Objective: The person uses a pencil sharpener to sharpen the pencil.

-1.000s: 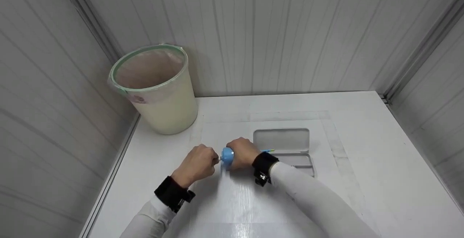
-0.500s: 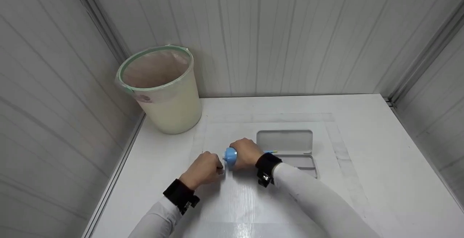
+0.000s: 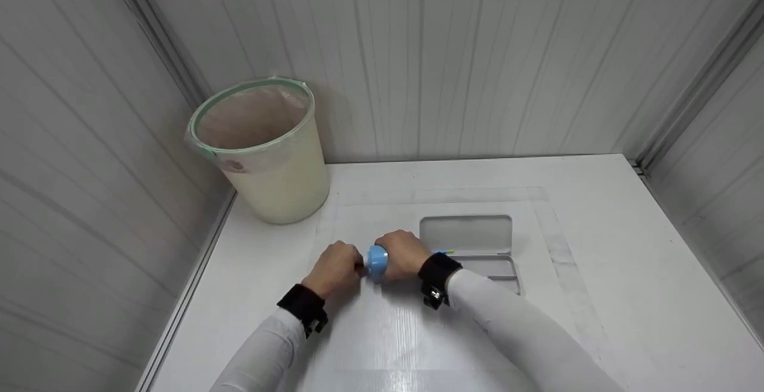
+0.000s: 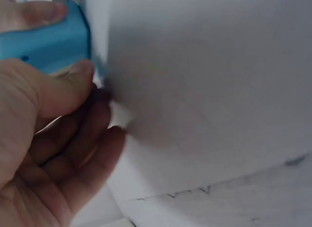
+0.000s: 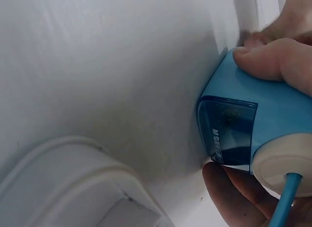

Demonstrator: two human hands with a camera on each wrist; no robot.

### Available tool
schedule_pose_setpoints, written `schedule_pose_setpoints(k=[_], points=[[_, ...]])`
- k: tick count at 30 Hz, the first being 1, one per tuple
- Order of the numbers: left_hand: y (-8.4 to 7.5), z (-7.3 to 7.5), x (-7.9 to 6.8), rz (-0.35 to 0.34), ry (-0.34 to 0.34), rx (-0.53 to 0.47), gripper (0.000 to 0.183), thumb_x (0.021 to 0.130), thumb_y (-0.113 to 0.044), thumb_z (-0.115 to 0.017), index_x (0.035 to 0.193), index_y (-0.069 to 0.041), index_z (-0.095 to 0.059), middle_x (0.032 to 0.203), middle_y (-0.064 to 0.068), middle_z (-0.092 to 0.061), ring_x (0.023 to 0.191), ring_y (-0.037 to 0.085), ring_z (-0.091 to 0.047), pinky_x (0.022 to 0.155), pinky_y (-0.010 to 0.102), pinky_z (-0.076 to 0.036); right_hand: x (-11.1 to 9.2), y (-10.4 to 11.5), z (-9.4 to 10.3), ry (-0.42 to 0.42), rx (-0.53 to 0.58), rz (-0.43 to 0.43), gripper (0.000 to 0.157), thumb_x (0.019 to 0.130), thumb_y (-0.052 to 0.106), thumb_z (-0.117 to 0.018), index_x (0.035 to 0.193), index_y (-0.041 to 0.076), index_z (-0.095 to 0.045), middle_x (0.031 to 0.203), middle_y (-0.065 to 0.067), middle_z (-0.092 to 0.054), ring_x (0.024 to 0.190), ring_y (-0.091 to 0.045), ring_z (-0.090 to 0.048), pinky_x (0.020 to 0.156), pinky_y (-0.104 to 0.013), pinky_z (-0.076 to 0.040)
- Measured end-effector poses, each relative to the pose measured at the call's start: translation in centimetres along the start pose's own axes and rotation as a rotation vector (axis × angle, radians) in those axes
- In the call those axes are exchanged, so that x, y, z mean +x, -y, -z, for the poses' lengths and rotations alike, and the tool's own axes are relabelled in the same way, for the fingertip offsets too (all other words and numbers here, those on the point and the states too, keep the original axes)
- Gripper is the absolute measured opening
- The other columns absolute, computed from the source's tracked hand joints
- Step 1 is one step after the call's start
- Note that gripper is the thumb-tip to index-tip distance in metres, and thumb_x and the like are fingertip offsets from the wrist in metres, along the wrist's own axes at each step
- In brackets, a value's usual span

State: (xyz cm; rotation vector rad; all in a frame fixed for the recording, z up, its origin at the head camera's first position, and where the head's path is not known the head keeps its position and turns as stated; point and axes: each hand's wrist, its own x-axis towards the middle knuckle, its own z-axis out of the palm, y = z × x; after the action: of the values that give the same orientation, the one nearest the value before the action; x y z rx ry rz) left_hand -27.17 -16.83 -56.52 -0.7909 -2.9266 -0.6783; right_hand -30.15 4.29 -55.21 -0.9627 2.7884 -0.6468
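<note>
A blue crank pencil sharpener (image 3: 376,262) lies on its side close over the white table, gripped by my right hand (image 3: 403,255). In the right wrist view, its dark see-through shavings drawer (image 5: 226,132) faces the camera, and a blue pencil (image 5: 286,202) sticks out of the cream round holder. The pencil's far end shows past my right wrist in the head view. At the sharpener's other end, my left hand (image 3: 336,269) has curled fingers at the crank, which those fingers mostly hide. The left wrist view shows the thumb and fingertips together right beside the blue body (image 4: 53,41).
An open grey pencil case (image 3: 465,234) lies behind and to the right of my right hand, partly covered by the wrist. A cream lined bin (image 3: 280,183) stands at the table's back left. Panelled walls (image 3: 453,58) enclose the table.
My left hand has dipped below the crank and come back up beside it, as in a turning motion. The right hand and sharpener stay nearly in place; the head view shifts slightly.
</note>
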Motion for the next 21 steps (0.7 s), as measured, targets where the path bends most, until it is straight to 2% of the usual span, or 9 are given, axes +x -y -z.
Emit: schedule_pose_setpoints(k=[2, 6, 9, 12, 13, 17, 21], points=[[0.3, 0.1, 0.8, 0.013, -0.013, 0.030, 0.022, 0.083, 0.010, -0.073, 0.070, -0.007, -0.079, 0.066, -0.009, -0.050, 0.063, 0.012, -0.040, 0.059, 0.027, -0.035, -0.1, 0.0, 0.1, 0.001, 0.002, -0.002, 0.035, 0.073, 0.030, -0.098, 0.097, 0.013, -0.078, 0.089, 0.001, -0.079, 0.079, -0.013, -0.062, 0.076, -0.032, -0.054], [0.4, 0.7, 2.1, -0.004, -0.033, 0.085, 0.020, 0.087, 0.009, -0.075, 0.073, -0.006, -0.080, 0.067, -0.006, -0.058, 0.064, 0.012, -0.044, 0.061, 0.030, -0.043, -0.2, -0.1, 0.2, -0.001, 0.006, 0.007, 0.035, 0.073, 0.029, -0.098, 0.096, 0.012, -0.078, 0.089, 0.000, -0.080, 0.079, -0.013, -0.062, 0.074, -0.031, -0.054], [0.2, 1.5, 2.3, -0.017, -0.062, 0.120, 0.016, 0.090, 0.006, -0.080, 0.079, -0.005, -0.084, 0.073, -0.002, -0.075, 0.068, 0.013, -0.063, 0.065, 0.036, -0.057, -0.1, 0.1, 0.3, 0.007, 0.012, 0.007, 0.035, 0.072, 0.028, -0.098, 0.096, 0.012, -0.078, 0.090, -0.001, -0.081, 0.079, -0.013, -0.063, 0.075, -0.031, -0.055], [0.0, 2.2, 2.4, 0.003, -0.082, 0.143, 0.011, 0.093, 0.002, -0.082, 0.087, -0.005, -0.088, 0.084, 0.005, -0.085, 0.080, 0.024, -0.079, 0.074, 0.044, -0.066, 0.0, 0.4, 0.5, 0.017, 0.033, -0.006, 0.035, 0.072, 0.025, -0.099, 0.098, 0.010, -0.079, 0.091, -0.003, -0.082, 0.080, -0.013, -0.064, 0.077, -0.032, -0.056], [0.0, 2.4, 2.4, 0.007, -0.087, 0.144, 0.011, 0.093, 0.002, -0.081, 0.088, -0.005, -0.088, 0.087, 0.007, -0.086, 0.083, 0.028, -0.081, 0.075, 0.046, -0.067, 0.0, 0.5, 0.6, 0.020, 0.032, -0.008, 0.036, 0.072, 0.025, -0.099, 0.098, 0.011, -0.079, 0.092, -0.003, -0.082, 0.081, -0.013, -0.065, 0.077, -0.033, -0.057], [-0.5, 3.3, 2.4, 0.003, -0.100, 0.146, 0.014, 0.092, 0.004, -0.078, 0.086, -0.005, -0.087, 0.085, 0.007, -0.085, 0.082, 0.031, -0.082, 0.076, 0.049, -0.066, 0.0, 0.6, 0.5, 0.024, 0.027, -0.008, 0.037, 0.072, 0.027, -0.099, 0.098, 0.010, -0.079, 0.092, -0.003, -0.082, 0.080, -0.014, -0.064, 0.076, -0.032, -0.056], [-1.6, 4.4, 2.1, -0.047, -0.138, 0.150, 0.016, 0.091, 0.006, -0.078, 0.085, -0.005, -0.086, 0.084, 0.007, -0.084, 0.081, 0.031, -0.081, 0.075, 0.049, -0.066, 0.0, 0.2, 0.5, 0.015, 0.034, -0.024, 0.036, 0.070, 0.028, -0.099, 0.094, 0.010, -0.078, 0.089, -0.003, -0.081, 0.079, -0.014, -0.064, 0.074, -0.033, -0.055]])
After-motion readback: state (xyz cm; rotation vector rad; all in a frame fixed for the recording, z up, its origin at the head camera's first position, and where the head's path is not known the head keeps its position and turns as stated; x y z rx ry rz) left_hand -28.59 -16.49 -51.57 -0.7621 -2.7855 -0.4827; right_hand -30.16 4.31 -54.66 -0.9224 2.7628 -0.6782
